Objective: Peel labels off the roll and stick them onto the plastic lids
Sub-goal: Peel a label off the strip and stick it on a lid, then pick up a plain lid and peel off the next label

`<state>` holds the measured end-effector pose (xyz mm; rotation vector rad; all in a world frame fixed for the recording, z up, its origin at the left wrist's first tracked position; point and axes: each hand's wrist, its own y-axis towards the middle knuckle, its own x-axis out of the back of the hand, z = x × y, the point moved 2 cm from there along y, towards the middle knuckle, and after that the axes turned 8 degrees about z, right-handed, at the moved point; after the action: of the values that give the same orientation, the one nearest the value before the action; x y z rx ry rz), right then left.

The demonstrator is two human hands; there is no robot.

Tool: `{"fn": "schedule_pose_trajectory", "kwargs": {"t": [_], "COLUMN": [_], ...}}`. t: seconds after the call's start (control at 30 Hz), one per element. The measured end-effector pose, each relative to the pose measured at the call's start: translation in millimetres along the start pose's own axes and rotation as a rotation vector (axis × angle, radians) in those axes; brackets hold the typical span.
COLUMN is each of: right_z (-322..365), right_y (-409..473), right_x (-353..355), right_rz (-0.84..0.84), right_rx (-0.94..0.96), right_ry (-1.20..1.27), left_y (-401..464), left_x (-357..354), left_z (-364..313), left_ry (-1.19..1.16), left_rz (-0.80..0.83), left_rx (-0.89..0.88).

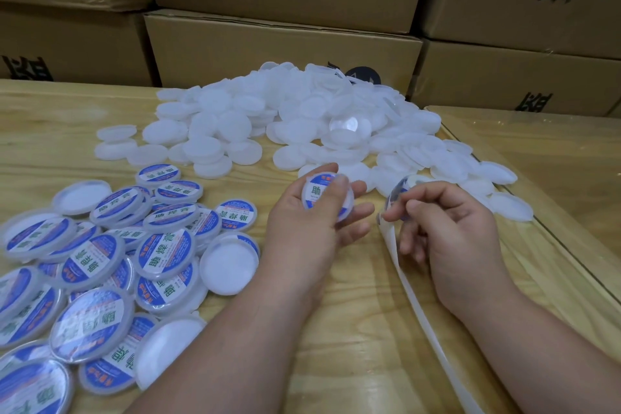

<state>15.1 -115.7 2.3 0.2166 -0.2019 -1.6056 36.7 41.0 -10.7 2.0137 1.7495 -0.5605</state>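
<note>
I see a labelled lid [324, 196], blue-and-white label up, tilted, held just in front of the unlabelled lid pile [295, 124], a heap of white translucent discs. Label strip [408, 282] trails from right of that pile toward me. Labelled lids [100, 265] heaped left of it, some upside down.

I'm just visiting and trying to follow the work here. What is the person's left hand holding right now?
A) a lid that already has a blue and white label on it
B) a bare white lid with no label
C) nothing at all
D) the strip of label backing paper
A: the left hand holds a labelled lid with its thumb pressed on the blue and white sticker, while the right hand pinches the backing strip.
</note>
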Motion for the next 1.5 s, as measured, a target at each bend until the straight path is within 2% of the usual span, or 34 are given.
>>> {"fn": "schedule_pose_trajectory", "kwargs": {"t": [0.1, 0.27, 0.37, 0.5, 0.63, 0.97, 1.1, 1.17, 1.23, 1.3, 1.4, 1.43, 1.5], "right_z": [1.7, 2.6, 2.0, 0.8, -1.5, -4.9, -4.7, -5.4, -6.5, -6.4, -3.6, -2.2, -1.4], "right_y": [-0.5, -0.5, -0.6, 0.0, 1.5, 4.0, 4.2, 4.1, 3.1, 2.2, 0.7, -0.4, -2.6], "right_x": [-2.2, -3.0, -1.9, -0.7, 1.0, 4.0, 4.8, 5.4, 6.4, 6.8, 5.2, 4.5, 2.9], "right_rz": [0.000, -0.015, -0.019, -0.029, -0.040, -0.058, -0.058, -0.057, -0.068, -0.091, -0.101, -0.105, -0.110], "right_rx": [0.000, -0.024, -0.033, -0.026, -0.015, -0.015, -0.014, -0.007, 0.002, 0.011, 0.035, 0.040, 0.042], "right_ry": [-0.012, -0.016, -0.015, -0.018, -0.015, 0.003, 0.010, 0.007, 0.005, -0.003, -0.092, -0.143, -0.236], "left_y": [-0.3, -3.3, -2.7, -3.4, -5.8, 1.7, 3.0, 2.5, 0.1, -4.7, -11.4, -12.1, -9.7], "left_x": [-0.5, -1.8, -1.4, 0.1, -0.7, 16.5, 18.0, 15.2, 10.9, 5.1, -4.5, -6.8, -8.5], "left_z": [-2.0, 1.9, -0.6, -7.7, -10.4, -23.9, -22.8, -20.2, -16.6, -9.7, 3.1, 6.8, 9.7], "left_ry": [0.080, 0.163, 0.103, -0.049, -0.095, -0.466, -0.486, -0.375, -0.135, 0.257, 1.007, 1.178, 1.278], "left_rz": [0.003, -0.043, -0.062, -0.089, -0.061, -0.268, -0.249, -0.225, -0.201, -0.142, 0.014, 0.050, 0.049], "left_rx": [0.035, -0.015, -0.014, 0.070, 0.097, -0.041, -0.022, -0.008, -0.050, -0.111, -0.230, -0.278, -0.311]}}
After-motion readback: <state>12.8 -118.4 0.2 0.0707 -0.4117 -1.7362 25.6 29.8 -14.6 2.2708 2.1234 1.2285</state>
